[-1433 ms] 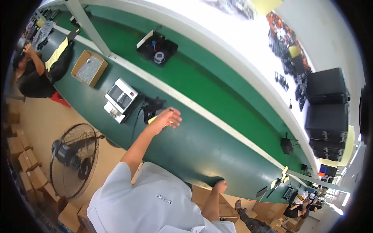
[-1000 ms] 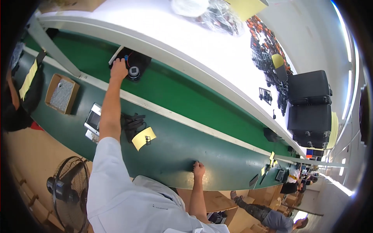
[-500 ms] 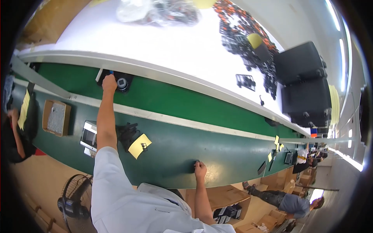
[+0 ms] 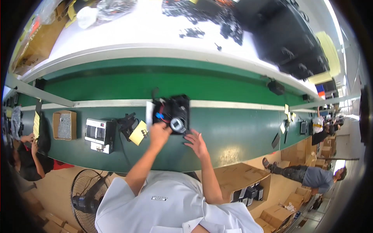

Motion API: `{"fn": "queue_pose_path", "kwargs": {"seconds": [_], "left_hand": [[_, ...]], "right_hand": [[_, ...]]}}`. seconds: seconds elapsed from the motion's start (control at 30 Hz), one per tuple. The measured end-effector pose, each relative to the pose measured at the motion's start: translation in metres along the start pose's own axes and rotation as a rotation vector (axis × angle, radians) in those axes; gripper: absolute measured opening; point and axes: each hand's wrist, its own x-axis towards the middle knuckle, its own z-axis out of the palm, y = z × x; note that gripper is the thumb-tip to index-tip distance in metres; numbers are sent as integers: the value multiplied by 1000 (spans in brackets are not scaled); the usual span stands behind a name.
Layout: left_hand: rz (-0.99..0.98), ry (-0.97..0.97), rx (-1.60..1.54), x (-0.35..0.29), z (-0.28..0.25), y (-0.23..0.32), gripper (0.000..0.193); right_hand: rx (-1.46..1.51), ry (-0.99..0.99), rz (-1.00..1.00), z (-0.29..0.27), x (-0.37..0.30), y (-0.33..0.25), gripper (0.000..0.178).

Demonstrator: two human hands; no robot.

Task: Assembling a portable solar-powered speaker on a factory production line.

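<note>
Head view: your left hand has pulled the black assembly near; now gripped. Right hand open, just beside it.

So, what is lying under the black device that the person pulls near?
Under the black device shows the green table top with its white strip. A white card pokes out at its left; the rest beneath is covered.

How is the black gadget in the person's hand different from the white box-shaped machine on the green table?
The black device is dark with red and blue wires showing; the white machine is pale and boxy. The left hand grips the black device; the white machine sits untouched, farther left. Both rest on the green bench.
</note>
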Motion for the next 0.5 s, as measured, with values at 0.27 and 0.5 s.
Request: {"fn": "queue_pose_path", "kwargs": {"seconds": [0.27,0.5], "left_hand": [[144,-344,121,-129,107,-15,31],[44,-556,105,-128,116,2,13]], "right_hand": [[675,-107,190,-56,-66,12,64],[899,-109,232,-107,-88,53,58]]}}
